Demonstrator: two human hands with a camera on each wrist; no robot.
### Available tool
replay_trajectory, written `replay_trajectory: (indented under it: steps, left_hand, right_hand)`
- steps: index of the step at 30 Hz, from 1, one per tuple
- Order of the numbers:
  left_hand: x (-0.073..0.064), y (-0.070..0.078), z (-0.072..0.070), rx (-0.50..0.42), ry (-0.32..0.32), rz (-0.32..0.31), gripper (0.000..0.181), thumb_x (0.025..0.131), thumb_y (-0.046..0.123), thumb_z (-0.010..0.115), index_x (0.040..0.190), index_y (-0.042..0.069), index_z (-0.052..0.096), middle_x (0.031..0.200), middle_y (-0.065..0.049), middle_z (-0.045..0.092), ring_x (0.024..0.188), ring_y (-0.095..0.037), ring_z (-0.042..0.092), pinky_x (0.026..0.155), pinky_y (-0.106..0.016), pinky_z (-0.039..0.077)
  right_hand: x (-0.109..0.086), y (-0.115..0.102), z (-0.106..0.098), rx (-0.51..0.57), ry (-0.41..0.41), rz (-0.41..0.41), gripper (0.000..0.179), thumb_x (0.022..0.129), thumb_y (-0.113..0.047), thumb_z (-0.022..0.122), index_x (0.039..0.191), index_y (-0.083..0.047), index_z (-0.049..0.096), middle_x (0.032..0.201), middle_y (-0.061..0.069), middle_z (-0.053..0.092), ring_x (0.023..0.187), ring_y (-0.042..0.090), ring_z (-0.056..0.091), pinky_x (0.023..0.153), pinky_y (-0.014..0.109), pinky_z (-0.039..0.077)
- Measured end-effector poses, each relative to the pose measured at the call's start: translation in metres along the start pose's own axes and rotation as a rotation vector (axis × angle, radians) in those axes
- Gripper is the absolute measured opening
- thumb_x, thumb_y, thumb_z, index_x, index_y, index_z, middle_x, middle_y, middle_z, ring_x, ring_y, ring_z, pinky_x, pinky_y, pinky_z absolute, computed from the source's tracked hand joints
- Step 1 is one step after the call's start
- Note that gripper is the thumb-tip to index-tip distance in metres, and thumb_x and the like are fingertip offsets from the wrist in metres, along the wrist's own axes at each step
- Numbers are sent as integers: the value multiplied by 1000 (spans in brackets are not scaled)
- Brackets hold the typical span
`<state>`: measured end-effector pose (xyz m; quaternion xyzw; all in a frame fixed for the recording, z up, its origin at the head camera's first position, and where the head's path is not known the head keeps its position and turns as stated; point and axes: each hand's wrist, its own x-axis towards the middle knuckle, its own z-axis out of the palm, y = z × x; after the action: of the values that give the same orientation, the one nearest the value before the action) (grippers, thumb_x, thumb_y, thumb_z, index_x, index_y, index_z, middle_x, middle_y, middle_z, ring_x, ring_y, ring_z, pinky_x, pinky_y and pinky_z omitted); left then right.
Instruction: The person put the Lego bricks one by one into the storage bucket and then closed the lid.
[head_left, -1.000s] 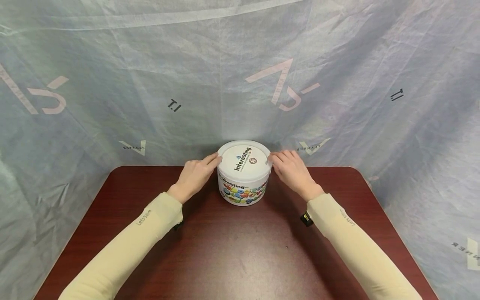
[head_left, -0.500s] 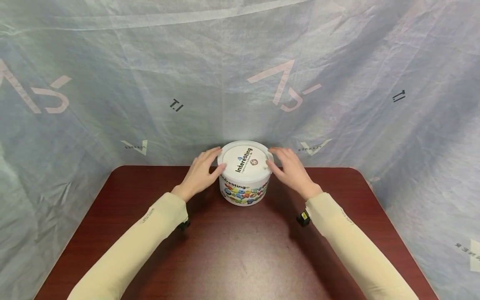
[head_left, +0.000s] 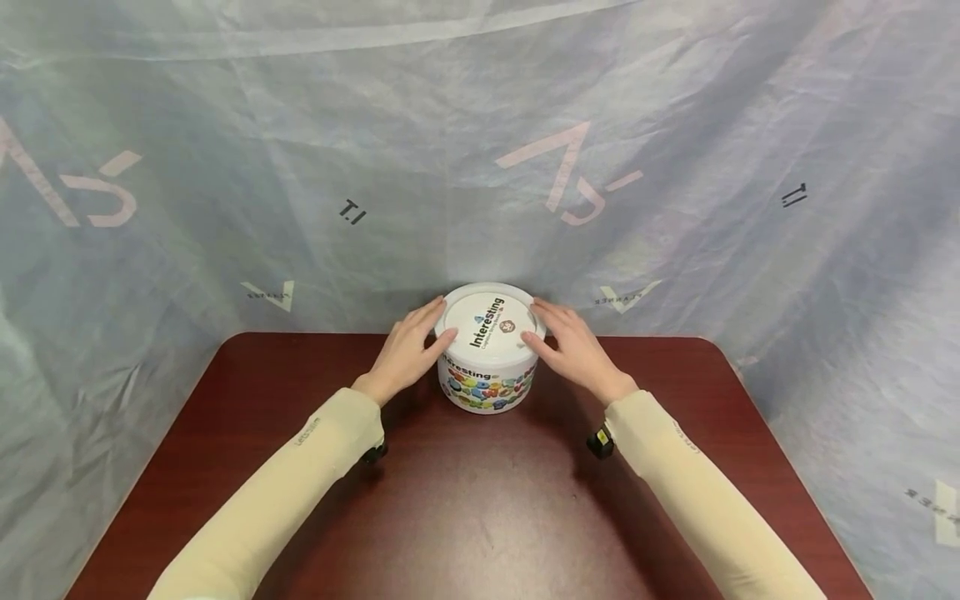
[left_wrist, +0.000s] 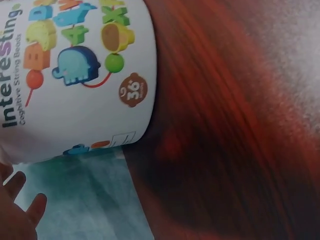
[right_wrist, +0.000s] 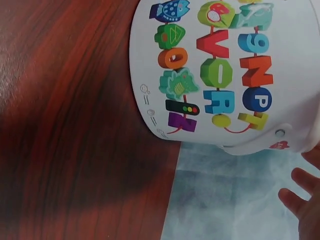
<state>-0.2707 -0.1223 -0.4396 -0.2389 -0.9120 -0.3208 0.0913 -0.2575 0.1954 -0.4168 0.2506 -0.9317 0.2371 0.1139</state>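
Note:
A white round tub point(head_left: 487, 392) printed with colourful beads and the word "Interesting" stands upright at the back of the table. Its white lid point(head_left: 486, 321) sits on top. My left hand point(head_left: 405, 346) is at the lid's left edge, thumb over the top and the other fingers stretched along the rim. Mirroring it on the right side, my right hand point(head_left: 573, 346) has its thumb on the lid and its fingers reaching along the far rim. In the wrist views some left fingers point(left_wrist: 35, 207) and right fingers point(right_wrist: 292, 200) extend beside the tub wall.
The dark red wooden table point(head_left: 480, 508) stretches out in front of the tub. A grey printed cloth point(head_left: 420, 167) hangs close behind the tub and down both sides of the table. A handle pivot point(right_wrist: 280, 132) shows on the tub's side in the right wrist view.
Both hands have moved inward over the lid, thumbs coming from beside the rim onto its top. The tub stays in nearly the same place with the lid on.

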Motion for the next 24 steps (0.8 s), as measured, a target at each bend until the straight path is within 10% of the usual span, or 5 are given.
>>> replay_trajectory:
  steps: [24]
  left_hand:
    - [-6, 4, 17, 74, 73, -38, 63, 109, 40, 40, 164, 10, 33, 171, -6, 28, 147, -36, 43, 111, -64, 38]
  right_hand:
    - [-8, -2, 12, -5, 25, 27, 61, 109, -39, 49, 159, -4, 42, 167, 12, 35, 147, 39, 38, 115, 63, 32]
